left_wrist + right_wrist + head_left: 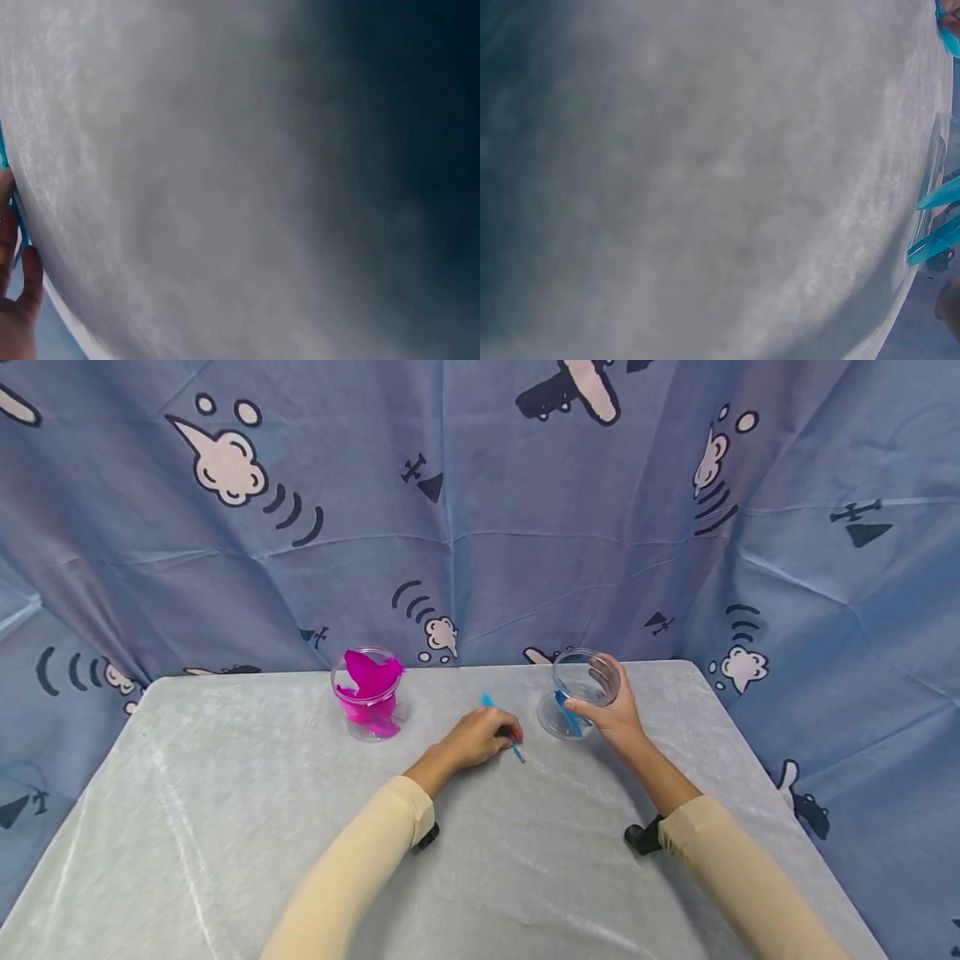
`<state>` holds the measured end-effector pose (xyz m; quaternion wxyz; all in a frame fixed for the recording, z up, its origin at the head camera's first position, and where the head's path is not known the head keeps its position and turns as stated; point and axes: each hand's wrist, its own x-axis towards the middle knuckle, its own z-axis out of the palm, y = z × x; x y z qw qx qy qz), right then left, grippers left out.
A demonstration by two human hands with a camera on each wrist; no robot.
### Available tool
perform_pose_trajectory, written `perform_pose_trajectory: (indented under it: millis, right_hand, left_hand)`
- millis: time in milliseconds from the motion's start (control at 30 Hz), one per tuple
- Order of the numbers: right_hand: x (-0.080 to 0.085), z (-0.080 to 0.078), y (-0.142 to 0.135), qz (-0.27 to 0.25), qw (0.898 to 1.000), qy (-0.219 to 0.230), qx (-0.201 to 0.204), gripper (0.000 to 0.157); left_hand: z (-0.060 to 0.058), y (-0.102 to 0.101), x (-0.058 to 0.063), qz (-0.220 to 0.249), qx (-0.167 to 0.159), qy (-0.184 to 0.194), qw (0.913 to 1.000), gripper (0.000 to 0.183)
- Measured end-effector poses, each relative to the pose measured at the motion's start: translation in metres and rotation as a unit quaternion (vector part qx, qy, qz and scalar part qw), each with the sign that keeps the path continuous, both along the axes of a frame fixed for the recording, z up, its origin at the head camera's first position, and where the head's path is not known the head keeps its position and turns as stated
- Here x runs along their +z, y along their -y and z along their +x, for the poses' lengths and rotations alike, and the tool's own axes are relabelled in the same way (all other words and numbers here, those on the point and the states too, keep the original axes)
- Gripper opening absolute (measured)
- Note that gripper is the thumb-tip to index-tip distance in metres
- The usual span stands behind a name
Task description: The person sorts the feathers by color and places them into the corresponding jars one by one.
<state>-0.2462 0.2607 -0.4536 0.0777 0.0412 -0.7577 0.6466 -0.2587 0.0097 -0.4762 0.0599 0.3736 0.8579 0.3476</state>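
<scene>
My left hand (480, 737) rests low over the cloth, its fingers curled over a slim blue feather-like strip (517, 752). One end of the strip shows beyond the knuckles, the other by the fingertips; the middle is hidden. In the left wrist view, fingers (31, 274) lie along the blue strip at the left edge. My right hand (617, 710) grips a clear cup (579, 653) from its right side, thumb in front. A blue piece (572, 720) leans inside the cup. Blue pointed shapes (937, 244) show through its wall in the right wrist view.
A second clear cup (367, 700), filled with magenta feather-like pieces (371, 677), stands at the back left. Pale grey cloth covers the table (247, 793). A blue patterned curtain (480, 510) hangs behind and beside the table.
</scene>
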Motion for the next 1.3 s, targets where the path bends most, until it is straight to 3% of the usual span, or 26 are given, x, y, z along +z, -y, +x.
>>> perform_pose_trajectory:
  millis: [167,333,533,767,967,1300]
  right_hand:
    - [0.012,0.007,0.006,-0.012,1.0,0.001,0.009,0.09]
    - [0.01,0.006,0.005,-0.017,1.0,-0.011,0.015,0.09]
    - [0.014,0.008,0.007,-0.017,1.0,-0.017,0.017,0.09]
    - [0.01,0.007,0.007,-0.019,1.0,-0.016,0.018,0.093]
    - [0.011,0.008,0.008,-0.016,1.0,-0.012,0.017,0.09]
    - [0.012,0.008,0.007,-0.024,0.999,-0.013,0.019,0.092]
  left_hand:
    - [-0.001,-0.001,-0.001,-0.006,0.003,-0.005,1.0,0.013]
    - [-0.002,-0.004,0.0,-0.001,-0.004,-0.019,0.9998,0.012]
    - [-0.002,-0.008,0.009,0.013,-0.014,-0.023,0.9995,0.014]
    - [-0.001,-0.009,0.03,0.069,-0.008,0.03,0.9972,0.013]
    - [-0.003,-0.008,0.054,0.156,0.012,0.078,0.9847,0.015]
    - [-0.01,-0.012,0.095,0.225,0.025,0.048,0.9727,0.018]
